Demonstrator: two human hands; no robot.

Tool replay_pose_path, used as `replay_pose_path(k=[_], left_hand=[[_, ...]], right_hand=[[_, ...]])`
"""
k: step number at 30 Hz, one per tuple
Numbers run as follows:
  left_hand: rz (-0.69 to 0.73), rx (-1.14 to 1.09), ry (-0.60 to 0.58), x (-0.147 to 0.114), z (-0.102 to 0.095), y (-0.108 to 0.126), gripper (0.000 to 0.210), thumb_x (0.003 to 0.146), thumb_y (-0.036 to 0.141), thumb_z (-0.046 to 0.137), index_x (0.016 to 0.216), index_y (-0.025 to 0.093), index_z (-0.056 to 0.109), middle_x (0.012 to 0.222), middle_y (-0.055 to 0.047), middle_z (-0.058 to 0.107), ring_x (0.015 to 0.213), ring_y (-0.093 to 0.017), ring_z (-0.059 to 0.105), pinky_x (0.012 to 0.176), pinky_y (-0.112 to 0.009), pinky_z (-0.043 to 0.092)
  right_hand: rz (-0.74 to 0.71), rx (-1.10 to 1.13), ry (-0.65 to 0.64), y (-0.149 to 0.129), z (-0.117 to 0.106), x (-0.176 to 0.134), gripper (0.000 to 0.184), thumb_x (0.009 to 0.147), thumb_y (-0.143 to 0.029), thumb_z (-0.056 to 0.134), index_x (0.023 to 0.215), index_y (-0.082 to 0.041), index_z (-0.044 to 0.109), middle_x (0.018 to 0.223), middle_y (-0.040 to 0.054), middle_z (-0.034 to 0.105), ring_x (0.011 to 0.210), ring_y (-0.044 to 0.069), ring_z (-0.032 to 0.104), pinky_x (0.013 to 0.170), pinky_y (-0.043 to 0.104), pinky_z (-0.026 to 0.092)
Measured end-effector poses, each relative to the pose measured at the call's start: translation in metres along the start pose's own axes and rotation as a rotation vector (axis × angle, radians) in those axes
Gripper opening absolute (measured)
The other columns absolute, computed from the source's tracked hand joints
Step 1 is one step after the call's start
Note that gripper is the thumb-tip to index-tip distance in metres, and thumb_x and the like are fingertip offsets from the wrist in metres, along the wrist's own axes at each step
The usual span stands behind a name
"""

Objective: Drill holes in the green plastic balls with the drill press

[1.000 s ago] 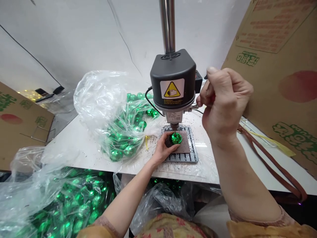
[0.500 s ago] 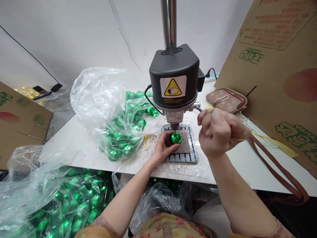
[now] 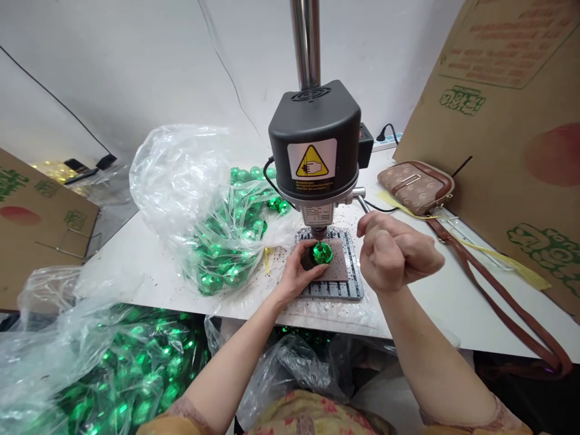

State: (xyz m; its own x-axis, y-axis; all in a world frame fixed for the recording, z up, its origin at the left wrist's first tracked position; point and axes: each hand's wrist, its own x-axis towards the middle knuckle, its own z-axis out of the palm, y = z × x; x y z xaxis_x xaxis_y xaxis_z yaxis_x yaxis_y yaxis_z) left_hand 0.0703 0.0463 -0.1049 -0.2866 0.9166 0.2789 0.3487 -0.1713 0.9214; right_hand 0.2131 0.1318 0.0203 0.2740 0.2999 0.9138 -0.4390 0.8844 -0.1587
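A shiny green faceted ball (image 3: 323, 253) sits under the bit of a black bench drill press (image 3: 316, 139). My left hand (image 3: 299, 266) grips it from the left, thumb in front and fingers behind, above a brown board (image 3: 339, 260) on the slotted metal base (image 3: 356, 284). The drill bit (image 3: 320, 244) comes down to the top of the ball; how deep it goes I cannot make out. My right hand (image 3: 395, 251) is closed in a fist round the end of the drill press's feed lever (image 3: 362, 202), whose grip is hidden by the fingers.
A clear plastic bag (image 3: 176, 175) with several green balls (image 3: 226, 254) lies left of the drill. More bagged green balls (image 3: 131, 362) are below the table's front edge. A brown handbag (image 3: 414, 184) with a long strap lies at right, beside a cardboard box (image 3: 512, 151). Dark shavings surround the base.
My right hand has shifted slightly left and down with the feed lever. My left hand and the ball stay in place. The view has moved a little.
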Motion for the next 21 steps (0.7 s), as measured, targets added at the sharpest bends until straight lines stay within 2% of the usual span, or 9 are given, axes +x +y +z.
replay_pose_path(k=[2,4,6,8,12,15,18,21], left_hand=[[0.003,0.005,0.003,0.0,0.0,0.001,0.055,0.08,0.038,0.085,0.127,0.022,0.059,0.123,-0.008,0.069,0.115,-0.024,0.065,0.104,-0.039,0.05],[0.01,0.008,0.002,0.0,0.0,0.003,0.055,0.081,0.037,0.084,0.127,0.021,0.06,0.123,-0.008,0.069,0.115,-0.024,0.065,0.104,-0.04,0.051],[0.026,0.015,0.014,-0.001,0.0,0.007,0.053,0.081,0.036,0.084,0.126,0.021,0.061,0.122,-0.008,0.07,0.114,-0.024,0.066,0.102,-0.041,0.052],[0.041,0.035,0.059,-0.003,0.001,0.01,0.05,0.08,0.035,0.084,0.123,0.021,0.062,0.12,-0.008,0.071,0.113,-0.025,0.067,0.101,-0.042,0.054],[0.046,0.131,0.215,-0.012,0.003,0.016,0.047,0.079,0.034,0.085,0.119,0.021,0.063,0.115,-0.008,0.07,0.109,-0.025,0.068,0.098,-0.042,0.055],[0.142,0.219,0.285,-0.027,0.001,0.019,0.045,0.081,0.035,0.084,0.12,0.023,0.065,0.111,-0.007,0.068,0.106,-0.025,0.068,0.096,-0.042,0.056],[0.303,0.266,0.234,-0.055,-0.003,0.023,0.039,0.088,0.03,0.079,0.125,0.029,0.068,0.123,-0.009,0.063,0.113,-0.025,0.067,0.096,-0.041,0.058],[0.443,0.311,0.037,-0.098,-0.006,0.02,0.039,0.089,0.027,0.077,0.127,0.036,0.071,0.137,-0.01,0.059,0.117,-0.026,0.068,0.094,-0.038,0.061]], right_hand=[[0.067,-0.012,0.055,-0.004,0.008,0.012,0.049,0.089,-0.013,0.058,0.057,-0.018,0.022,0.049,-0.0071,0.025,0.042,0.003,0.028,0.046,0.026,0.033],[0.233,-0.029,0.108,-0.008,0.017,0.031,0.051,0.091,-0.02,0.062,0.055,-0.018,0.025,0.048,-0.007,0.023,0.041,0.004,0.029,0.045,0.027,0.032],[0.373,-0.045,0.121,-0.011,0.025,0.05,0.05,0.09,-0.029,0.066,0.054,-0.02,0.032,0.046,-0.0067,0.032,0.041,0.006,0.032,0.042,0.029,0.029],[0.44,-0.057,0.111,-0.012,0.03,0.065,0.048,0.089,-0.032,0.068,0.055,-0.022,0.035,0.046,-0.0064,0.034,0.041,0.007,0.032,0.042,0.03,0.028],[0.498,-0.077,0.117,-0.009,0.032,0.074,0.048,0.089,-0.028,0.067,0.054,-0.023,0.035,0.045,-0.0064,0.034,0.04,0.008,0.032,0.042,0.032,0.029],[0.466,-0.048,0.12,-0.008,0.031,0.072,0.045,0.09,-0.019,0.064,0.055,-0.022,0.036,0.045,-0.0075,0.037,0.04,0.006,0.034,0.043,0.029,0.028],[0.444,-0.032,0.115,-0.009,0.031,0.07,0.042,0.092,-0.019,0.061,0.058,-0.021,0.036,0.047,-0.0088,0.038,0.041,0.002,0.035,0.044,0.024,0.029],[0.431,-0.024,0.102,-0.01,0.031,0.07,0.041,0.092,-0.02,0.061,0.06,-0.021,0.036,0.048,-0.0091,0.039,0.041,0.001,0.036,0.044,0.023,0.03]])
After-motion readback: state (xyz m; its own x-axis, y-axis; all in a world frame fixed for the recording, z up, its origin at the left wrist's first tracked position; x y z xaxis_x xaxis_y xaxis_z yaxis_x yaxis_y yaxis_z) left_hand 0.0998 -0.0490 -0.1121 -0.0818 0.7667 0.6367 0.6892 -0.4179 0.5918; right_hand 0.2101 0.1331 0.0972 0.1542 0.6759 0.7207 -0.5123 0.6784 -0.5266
